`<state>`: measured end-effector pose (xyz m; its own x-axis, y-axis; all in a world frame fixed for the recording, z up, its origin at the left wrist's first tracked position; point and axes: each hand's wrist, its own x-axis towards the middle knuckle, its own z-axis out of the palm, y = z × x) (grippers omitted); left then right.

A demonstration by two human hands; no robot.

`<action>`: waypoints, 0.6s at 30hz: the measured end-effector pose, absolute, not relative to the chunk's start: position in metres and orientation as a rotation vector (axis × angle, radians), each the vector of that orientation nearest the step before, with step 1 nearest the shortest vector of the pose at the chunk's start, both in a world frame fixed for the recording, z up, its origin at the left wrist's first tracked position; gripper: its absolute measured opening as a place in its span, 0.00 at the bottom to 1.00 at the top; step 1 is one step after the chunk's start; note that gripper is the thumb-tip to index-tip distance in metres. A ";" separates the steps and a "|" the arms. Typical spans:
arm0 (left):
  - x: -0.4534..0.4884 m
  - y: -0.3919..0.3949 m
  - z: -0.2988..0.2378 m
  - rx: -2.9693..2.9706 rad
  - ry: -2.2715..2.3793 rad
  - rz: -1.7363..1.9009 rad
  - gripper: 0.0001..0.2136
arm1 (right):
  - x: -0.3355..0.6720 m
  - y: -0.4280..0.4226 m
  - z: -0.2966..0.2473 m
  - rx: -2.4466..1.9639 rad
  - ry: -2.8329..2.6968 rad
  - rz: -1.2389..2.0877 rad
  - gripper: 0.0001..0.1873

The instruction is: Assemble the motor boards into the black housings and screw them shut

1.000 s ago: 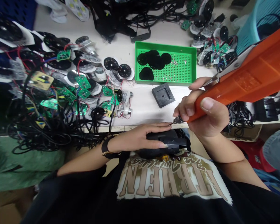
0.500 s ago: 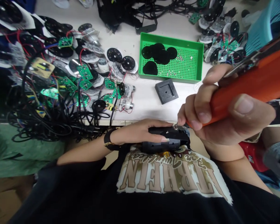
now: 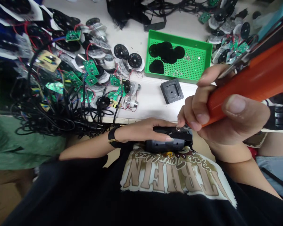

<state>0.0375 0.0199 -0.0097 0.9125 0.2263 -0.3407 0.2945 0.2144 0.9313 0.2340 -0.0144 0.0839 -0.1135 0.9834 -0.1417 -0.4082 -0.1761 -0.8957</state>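
My left hand [image 3: 145, 130] lies over a black plastic housing [image 3: 165, 145] just in front of the table edge, its thumb and fingers closed around it. A black-strapped watch [image 3: 112, 138] is on that wrist. In my right hand [image 3: 240, 122] is an orange power screwdriver [image 3: 252, 75], with the fingers wrapped round its body and a metal lever along its upper side. The screwdriver's metal tip points down at the right part of the housing, by my left fingertips. Whether a screw sits under the tip is hidden.
A green tray [image 3: 191, 44] holds black discs [image 3: 166, 54] and small screws. Nearer me sits a square black block [image 3: 172, 91] with a recess. Wired circuit boards, motors and cables [image 3: 68, 110] heap up at left; more assemblies [image 3: 233, 47] lie at right. Another person's leg [image 3: 273, 171] is at right.
The view has shifted, so the table things appear a little farther right. My right hand and the screwdriver have moved slightly left against them. Both hands keep their hold.
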 end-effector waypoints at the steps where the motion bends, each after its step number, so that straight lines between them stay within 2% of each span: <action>1: 0.038 0.020 -0.009 1.364 0.459 -0.052 0.18 | 0.234 -0.014 0.084 -0.949 -0.860 1.567 0.13; 12: 0.039 0.019 -0.010 1.336 0.461 -0.049 0.09 | 0.226 -0.008 0.086 -0.992 -0.888 1.585 0.12; 18: 0.039 0.019 -0.010 1.335 0.466 -0.061 0.12 | 0.225 -0.008 0.084 -0.972 -0.868 1.615 0.14</action>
<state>0.0392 0.0191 -0.0100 0.9069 0.2193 -0.3597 0.3051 0.2468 0.9198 0.2254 -0.0084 0.0838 -0.1581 0.9719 -0.1746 -0.3908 -0.2240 -0.8928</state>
